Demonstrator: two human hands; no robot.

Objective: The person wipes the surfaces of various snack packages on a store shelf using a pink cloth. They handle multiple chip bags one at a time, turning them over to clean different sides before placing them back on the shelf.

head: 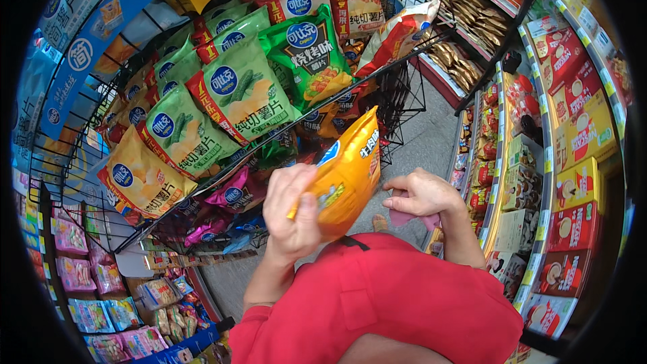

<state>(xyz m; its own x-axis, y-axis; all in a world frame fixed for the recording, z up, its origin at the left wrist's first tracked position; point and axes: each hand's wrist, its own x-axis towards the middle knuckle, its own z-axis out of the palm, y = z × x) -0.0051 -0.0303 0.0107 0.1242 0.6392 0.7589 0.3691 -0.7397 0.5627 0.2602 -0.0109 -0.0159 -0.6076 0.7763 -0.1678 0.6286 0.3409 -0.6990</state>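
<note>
My left hand (293, 212) grips an orange bag of potato chips (349, 187) by its edge, in front of my red shirt. The bag is tilted, and part of its printed face is turned away. My right hand (417, 194) is to the right of the bag, apart from it, with a crumpled pink cloth (409, 216) held in its curled fingers. Beyond my left hand stands a black wire basket rack (222, 174) filled with chip bags. A bright green chip bag (308, 60) leans at its front edge, beside a pale green chip bag (242, 88).
A yellow chip bag (144, 174) sits at the rack's left end, and a red-and-white bag (399, 35) leans at its right end. Shelves with boxed coffee (576, 182) line my right side. Candy packets (71, 235) hang or stand at lower left. Grey floor (417, 131) shows between.
</note>
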